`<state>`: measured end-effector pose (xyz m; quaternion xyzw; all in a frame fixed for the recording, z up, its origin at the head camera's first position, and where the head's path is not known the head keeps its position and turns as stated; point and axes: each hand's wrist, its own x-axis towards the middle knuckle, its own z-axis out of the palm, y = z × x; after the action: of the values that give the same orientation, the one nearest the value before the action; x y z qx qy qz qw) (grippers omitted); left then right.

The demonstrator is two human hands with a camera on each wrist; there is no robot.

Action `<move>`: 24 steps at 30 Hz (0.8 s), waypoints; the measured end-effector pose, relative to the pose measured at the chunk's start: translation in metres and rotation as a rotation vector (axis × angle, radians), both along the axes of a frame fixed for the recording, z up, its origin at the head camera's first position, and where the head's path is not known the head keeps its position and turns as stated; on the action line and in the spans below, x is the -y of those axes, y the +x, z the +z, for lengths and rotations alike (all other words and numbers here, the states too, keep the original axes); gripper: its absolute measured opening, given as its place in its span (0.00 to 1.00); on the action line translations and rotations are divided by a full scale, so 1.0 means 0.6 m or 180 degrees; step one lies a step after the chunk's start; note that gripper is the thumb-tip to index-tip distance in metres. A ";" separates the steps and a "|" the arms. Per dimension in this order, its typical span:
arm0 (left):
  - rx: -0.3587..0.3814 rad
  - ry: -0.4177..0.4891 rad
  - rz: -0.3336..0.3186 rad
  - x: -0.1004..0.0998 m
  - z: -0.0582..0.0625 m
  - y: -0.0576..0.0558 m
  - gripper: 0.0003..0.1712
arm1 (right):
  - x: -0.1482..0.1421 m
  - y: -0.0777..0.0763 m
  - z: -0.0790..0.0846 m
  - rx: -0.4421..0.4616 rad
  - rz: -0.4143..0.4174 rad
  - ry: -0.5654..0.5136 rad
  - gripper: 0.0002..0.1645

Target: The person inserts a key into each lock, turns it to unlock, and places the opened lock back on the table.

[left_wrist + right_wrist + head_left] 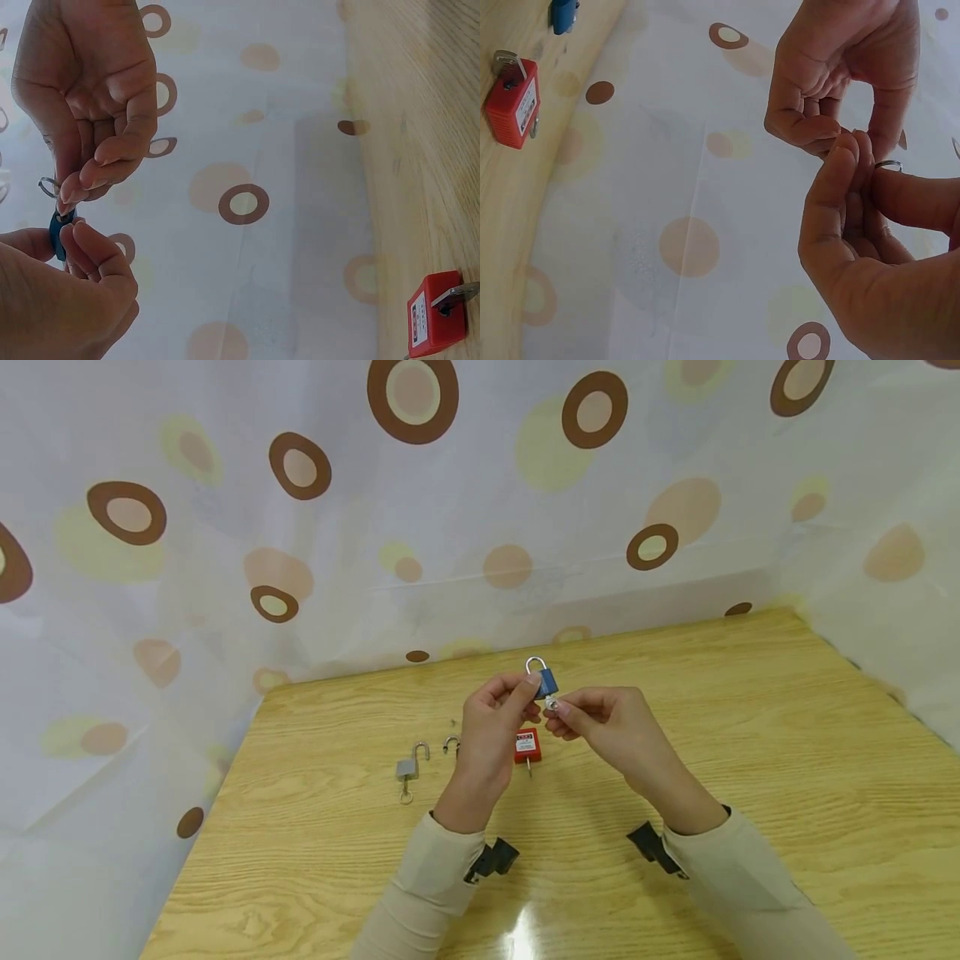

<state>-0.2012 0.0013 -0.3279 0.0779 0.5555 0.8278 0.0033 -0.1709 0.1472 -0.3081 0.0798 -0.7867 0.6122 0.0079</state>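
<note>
In the head view my left hand [491, 731] grips a small blue padlock [547, 683], its silver shackle pointing up. My right hand [618, 727] pinches the key [551, 702] at the underside of the lock, fingertips close to those of the left. The left wrist view shows the blue lock body [58, 234] between the left fingers, with a key ring [49, 187] beside the right fingertips. Seen from the right wrist, that ring [889, 164] stands out by my right thumb, and fingers hide the lock. Both hands are raised over the table.
On the wooden table [315, 827] lie a red padlock [527, 745] with a key in it and a grey padlock [407, 769] with raised shackle and key ring. Another shackle [451, 742] shows beside my left hand. Another blue object [564, 15] lies past the red lock. A patterned cloth [465, 510] hangs behind.
</note>
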 end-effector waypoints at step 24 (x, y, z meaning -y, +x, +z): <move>0.0197 -0.0242 0.0092 0.003 0.001 -0.005 0.12 | -0.009 -0.010 -0.009 -0.0396 0.0091 0.0423 0.17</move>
<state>-0.2039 -0.0005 -0.3274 0.0441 0.5873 0.8081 0.0115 -0.1769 0.1526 -0.3137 0.1292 -0.8223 0.5525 0.0427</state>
